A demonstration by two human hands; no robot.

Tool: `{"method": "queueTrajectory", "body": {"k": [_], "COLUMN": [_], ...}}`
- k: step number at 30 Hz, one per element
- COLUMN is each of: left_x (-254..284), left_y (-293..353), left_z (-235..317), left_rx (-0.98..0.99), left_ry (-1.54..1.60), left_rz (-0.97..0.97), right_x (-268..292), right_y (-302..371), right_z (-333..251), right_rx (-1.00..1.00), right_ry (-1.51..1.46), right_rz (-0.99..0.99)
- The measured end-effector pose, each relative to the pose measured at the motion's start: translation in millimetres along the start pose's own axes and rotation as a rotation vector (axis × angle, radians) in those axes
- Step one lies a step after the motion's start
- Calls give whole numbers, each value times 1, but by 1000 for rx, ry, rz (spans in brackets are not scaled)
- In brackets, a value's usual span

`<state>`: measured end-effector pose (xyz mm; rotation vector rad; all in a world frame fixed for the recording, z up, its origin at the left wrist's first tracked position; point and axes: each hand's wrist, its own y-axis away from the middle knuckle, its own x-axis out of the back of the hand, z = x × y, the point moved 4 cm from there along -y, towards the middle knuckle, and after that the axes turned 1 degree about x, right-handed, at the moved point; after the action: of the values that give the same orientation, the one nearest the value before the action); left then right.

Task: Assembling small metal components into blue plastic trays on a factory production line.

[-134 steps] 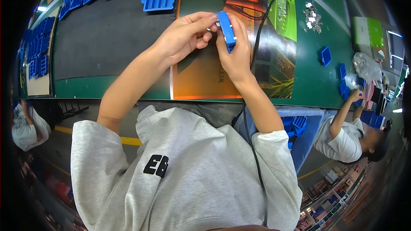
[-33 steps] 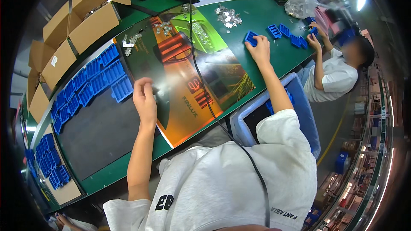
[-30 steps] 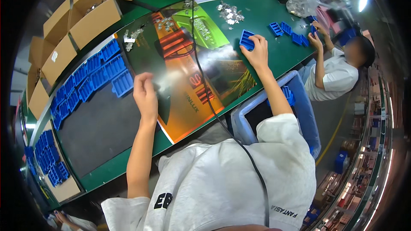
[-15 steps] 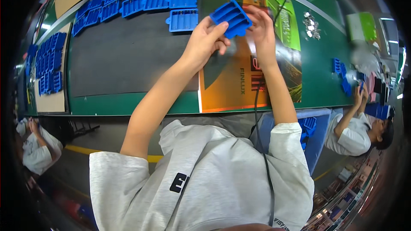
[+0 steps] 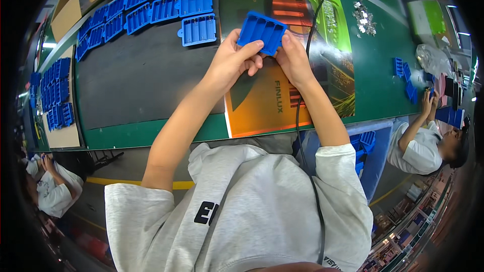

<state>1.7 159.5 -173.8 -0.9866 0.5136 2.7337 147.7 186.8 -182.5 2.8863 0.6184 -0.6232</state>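
Observation:
Between my two hands is a blue plastic battery holder [image 5: 261, 32] with several long open slots facing up. My left hand [image 5: 236, 56] grips its left side, the thumb lying over the near edge. At the right edge, my right hand [image 5: 294, 58] holds it with the thumb on the corner and the other fingers hidden beneath. The holder is tilted and held above a printed orange and green sheet [image 5: 252, 106]. Further left, a similar blue holder [image 5: 198, 30] lies on the dark mat, nearest to my left hand.
Rows of blue holders [image 5: 151, 15] line the back of the black mat [image 5: 146, 75]. Small metal pieces lie in piles [image 5: 364, 18] at the right and along the far side. A black cable [image 5: 308, 45] crosses the sheet. A blue bin [image 5: 379, 156] stands below the table edge; co-workers sit at both sides.
The holder has turned and come slightly nearer and left. My right hand has moved from beside its far right corner to grip its right edge. The whole view has shifted a little.

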Motion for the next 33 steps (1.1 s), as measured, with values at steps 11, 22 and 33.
{"method": "queueTrajectory", "body": {"k": [11, 22, 33], "left_x": [-16, -37, -101], "left_y": [9, -29, -270], "left_z": [-4, 79, 40], "left_rx": [31, -545, -672], "left_ry": [-192, -1187, -1717], "left_rz": [-2, 194, -21], "right_x": [-8, 13, 10], "right_y": [5, -13, -17], "right_z": [-3, 10, 21], "right_rx": [-45, -29, -65], "right_ry": [97, -389, -470], "right_rz": [-36, 95, 2]}}
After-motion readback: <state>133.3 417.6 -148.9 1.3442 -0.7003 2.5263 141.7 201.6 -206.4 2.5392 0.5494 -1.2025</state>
